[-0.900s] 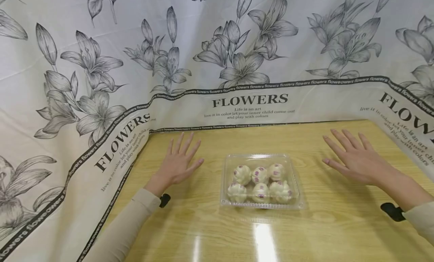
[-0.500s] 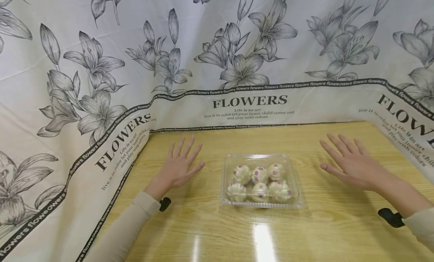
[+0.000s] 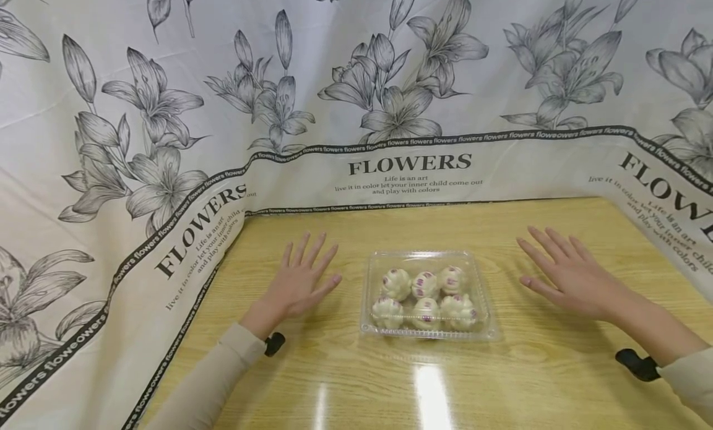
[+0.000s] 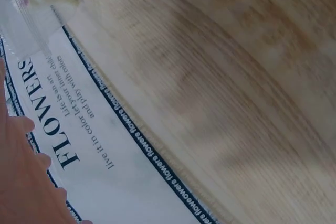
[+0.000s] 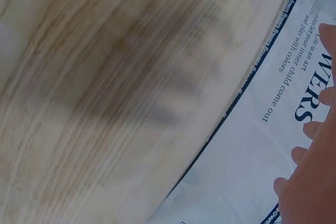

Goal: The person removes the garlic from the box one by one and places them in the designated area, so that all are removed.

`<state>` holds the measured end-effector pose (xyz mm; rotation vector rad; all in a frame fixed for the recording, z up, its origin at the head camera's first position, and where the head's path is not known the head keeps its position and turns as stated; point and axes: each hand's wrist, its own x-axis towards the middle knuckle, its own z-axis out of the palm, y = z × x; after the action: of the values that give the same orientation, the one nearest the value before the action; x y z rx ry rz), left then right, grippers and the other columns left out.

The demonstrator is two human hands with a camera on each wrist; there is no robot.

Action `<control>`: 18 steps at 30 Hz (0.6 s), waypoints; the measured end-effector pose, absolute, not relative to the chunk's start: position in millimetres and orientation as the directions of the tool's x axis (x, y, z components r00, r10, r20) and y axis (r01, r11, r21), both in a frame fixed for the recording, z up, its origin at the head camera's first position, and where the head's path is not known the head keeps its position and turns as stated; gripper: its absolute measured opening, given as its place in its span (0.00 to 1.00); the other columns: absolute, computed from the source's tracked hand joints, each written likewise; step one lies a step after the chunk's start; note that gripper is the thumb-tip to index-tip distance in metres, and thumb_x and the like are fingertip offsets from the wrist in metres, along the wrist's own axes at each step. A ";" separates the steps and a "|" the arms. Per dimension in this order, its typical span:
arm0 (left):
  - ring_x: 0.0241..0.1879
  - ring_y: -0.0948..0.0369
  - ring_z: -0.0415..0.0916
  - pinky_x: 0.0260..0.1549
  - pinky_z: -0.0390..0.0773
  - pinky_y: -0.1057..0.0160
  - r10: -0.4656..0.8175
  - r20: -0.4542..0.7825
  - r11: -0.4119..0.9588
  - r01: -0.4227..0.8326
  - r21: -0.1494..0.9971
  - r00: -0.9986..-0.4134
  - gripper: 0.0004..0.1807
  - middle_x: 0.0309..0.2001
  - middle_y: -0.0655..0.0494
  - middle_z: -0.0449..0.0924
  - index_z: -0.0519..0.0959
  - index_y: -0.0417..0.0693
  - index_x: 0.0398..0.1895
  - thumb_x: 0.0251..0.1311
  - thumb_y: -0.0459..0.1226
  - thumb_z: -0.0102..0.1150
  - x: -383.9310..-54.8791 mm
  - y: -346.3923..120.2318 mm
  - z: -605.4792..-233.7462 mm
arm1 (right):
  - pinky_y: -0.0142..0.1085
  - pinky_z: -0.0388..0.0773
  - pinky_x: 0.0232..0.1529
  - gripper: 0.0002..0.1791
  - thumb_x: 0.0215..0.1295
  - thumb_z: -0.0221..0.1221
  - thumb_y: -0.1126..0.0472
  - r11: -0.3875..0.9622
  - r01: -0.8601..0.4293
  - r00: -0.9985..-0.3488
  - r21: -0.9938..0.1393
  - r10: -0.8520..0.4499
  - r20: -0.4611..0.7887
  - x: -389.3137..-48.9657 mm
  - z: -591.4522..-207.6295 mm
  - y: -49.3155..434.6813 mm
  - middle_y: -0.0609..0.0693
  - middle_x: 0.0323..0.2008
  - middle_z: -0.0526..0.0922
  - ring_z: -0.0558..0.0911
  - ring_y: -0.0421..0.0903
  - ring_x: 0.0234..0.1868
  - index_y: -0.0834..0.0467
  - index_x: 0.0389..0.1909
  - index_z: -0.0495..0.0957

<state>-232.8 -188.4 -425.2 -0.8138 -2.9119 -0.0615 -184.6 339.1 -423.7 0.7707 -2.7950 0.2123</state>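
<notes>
A clear plastic clamshell box [image 3: 367, 294] stands on the wooden table with its lid down. Inside it sit several round cream-coloured buns [image 3: 426, 285] with purple spots, in two rows. To the left of the box, my left hand [image 3: 298, 288] is held over the table, palm down, fingers spread and holding nothing. My right hand [image 3: 576, 281] hovers on the other side, fingers straight and apart, also holding nothing. Each wrist view shows the edge of its hand, with a corner of the box [image 4: 31, 19] at the top left in the left wrist view.
The wooden table [image 3: 345, 387] has a yellowish grain and glossy light reflections near its front. White cloth [image 3: 412, 170] printed with flowers and lettering walls it in at the back, left and right.
Both hands have drawn slightly back toward the front edge and a little inward toward the box. The box of buns has stayed in place.
</notes>
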 end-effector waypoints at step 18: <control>0.80 0.42 0.41 0.76 0.45 0.33 0.576 0.177 0.779 0.601 0.178 -0.798 0.39 0.80 0.50 0.53 0.58 0.56 0.81 0.74 0.63 0.45 -219.2 -178.4 -427.7 | 0.73 0.66 0.61 0.39 0.70 0.65 0.55 0.772 -0.556 -0.827 -0.307 -0.479 0.295 -173.7 -425.3 315.5 0.65 0.74 0.61 0.65 0.72 0.69 0.58 0.78 0.61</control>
<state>-219.2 -178.4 -427.7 -0.9485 -2.8558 -0.3434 -173.7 315.5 -425.3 0.8168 -2.7661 0.5717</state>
